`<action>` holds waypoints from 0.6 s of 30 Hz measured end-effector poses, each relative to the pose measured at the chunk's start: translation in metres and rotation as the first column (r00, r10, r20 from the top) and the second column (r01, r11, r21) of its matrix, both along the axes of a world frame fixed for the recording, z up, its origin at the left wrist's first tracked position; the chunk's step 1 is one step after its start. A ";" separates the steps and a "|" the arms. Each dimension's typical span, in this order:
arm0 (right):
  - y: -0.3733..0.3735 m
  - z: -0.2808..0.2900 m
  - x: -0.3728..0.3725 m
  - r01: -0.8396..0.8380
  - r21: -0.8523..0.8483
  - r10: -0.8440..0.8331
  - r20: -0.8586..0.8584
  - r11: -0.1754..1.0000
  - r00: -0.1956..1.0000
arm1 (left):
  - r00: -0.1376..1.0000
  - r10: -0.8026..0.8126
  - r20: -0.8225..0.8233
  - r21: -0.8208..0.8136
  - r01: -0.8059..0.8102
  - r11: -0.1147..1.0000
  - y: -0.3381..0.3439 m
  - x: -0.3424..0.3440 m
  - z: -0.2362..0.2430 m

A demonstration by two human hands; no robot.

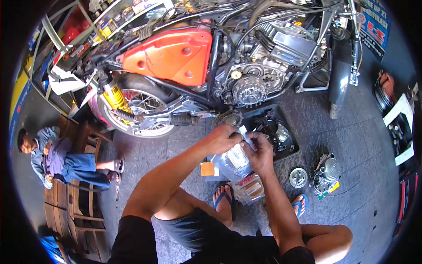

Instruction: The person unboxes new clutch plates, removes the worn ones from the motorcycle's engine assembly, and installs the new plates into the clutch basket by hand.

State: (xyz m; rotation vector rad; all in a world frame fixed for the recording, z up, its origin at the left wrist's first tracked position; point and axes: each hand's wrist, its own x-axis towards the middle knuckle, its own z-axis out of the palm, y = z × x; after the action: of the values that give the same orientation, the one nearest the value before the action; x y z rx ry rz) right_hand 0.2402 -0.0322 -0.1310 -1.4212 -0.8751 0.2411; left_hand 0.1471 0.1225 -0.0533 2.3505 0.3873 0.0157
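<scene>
Above the paved floor, my left hand and my right hand meet, both with bent fingers closed on a small whitish plastic packet. What the packet contains is hidden by my fingers. Under my hands lie clear plastic bags with a white label, an orange-brown card and a flat package with brownish parts. Just beyond stands a motorcycle whose opened engine shows its round clutch basket and gears.
A dark tray of loose metal parts sits below the engine. Right of my foot are a round metal plate and an engine cover. A person sits on a wooden bench at the left.
</scene>
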 end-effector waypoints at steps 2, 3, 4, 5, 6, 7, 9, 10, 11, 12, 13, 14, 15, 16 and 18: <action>0.001 -0.002 -0.002 -0.011 0.072 0.024 -0.181 0.997 0.983 | 0.994 -0.008 0.109 0.076 -0.001 0.997 -0.007 0.003 -0.002; 0.003 -0.002 -0.001 -0.015 0.111 0.044 -0.267 0.994 0.963 | 0.994 -0.009 0.106 0.082 0.000 0.997 -0.007 0.005 -0.002; 0.000 0.007 -0.001 -0.031 0.139 0.075 -0.323 0.990 0.943 | 0.995 -0.007 0.098 0.083 -0.001 0.997 -0.013 0.005 0.007; -0.002 0.015 0.000 0.023 0.119 0.002 -0.199 0.993 0.980 | 0.996 -0.006 0.092 0.084 -0.002 0.996 -0.018 0.006 0.014; -0.005 0.023 0.001 0.079 0.106 -0.071 -0.071 0.991 0.995 | 0.996 -0.001 0.084 0.103 -0.007 0.995 -0.022 0.006 0.017; -0.007 0.029 0.003 0.139 0.099 -0.145 0.060 0.985 0.988 | 0.997 0.001 0.078 0.122 -0.010 0.992 -0.026 0.006 0.019; -0.008 0.034 0.005 0.159 0.053 -0.164 0.112 0.986 0.980 | 0.997 -0.003 0.083 0.145 -0.009 0.989 -0.029 0.009 0.022; -0.009 0.036 0.005 0.167 0.029 -0.169 0.139 0.986 0.976 | 0.995 -0.007 0.095 0.147 -0.007 0.989 -0.031 0.010 0.023; -0.008 0.033 0.006 0.165 0.016 -0.165 0.118 0.986 0.979 | 0.994 -0.010 0.107 0.148 -0.006 0.989 -0.032 0.010 0.023; -0.007 0.028 0.008 0.161 0.004 -0.161 0.098 0.987 0.982 | 0.991 -0.032 0.128 0.159 0.011 0.987 -0.033 0.011 0.023; -0.007 0.024 0.011 0.159 -0.010 -0.158 0.080 0.987 0.984 | 0.987 -0.056 0.151 0.168 0.030 0.985 -0.034 0.011 0.024; -0.007 0.020 0.014 0.115 0.037 -0.109 -0.123 0.993 0.986 | 0.982 -0.079 0.174 0.178 0.048 0.983 -0.035 0.012 0.024; -0.008 0.017 0.019 0.080 0.094 -0.046 -0.317 0.992 0.947 | 0.983 -0.094 0.158 0.194 0.062 0.979 -0.034 0.013 0.026; -0.009 0.018 0.021 0.049 0.152 0.033 -0.495 0.987 0.868 | 0.985 -0.100 0.141 0.205 0.070 0.976 -0.034 0.014 0.027; -0.015 0.022 0.028 0.013 0.060 0.013 -0.420 0.998 0.907 | 0.990 -0.094 0.101 0.218 0.070 0.973 -0.035 0.014 0.033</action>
State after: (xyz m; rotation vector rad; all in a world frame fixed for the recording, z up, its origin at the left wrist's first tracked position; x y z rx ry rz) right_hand 0.2683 -0.0474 -0.1094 -1.2469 -0.5204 0.4975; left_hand 0.1609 0.0874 -0.0206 2.5632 0.2439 0.1553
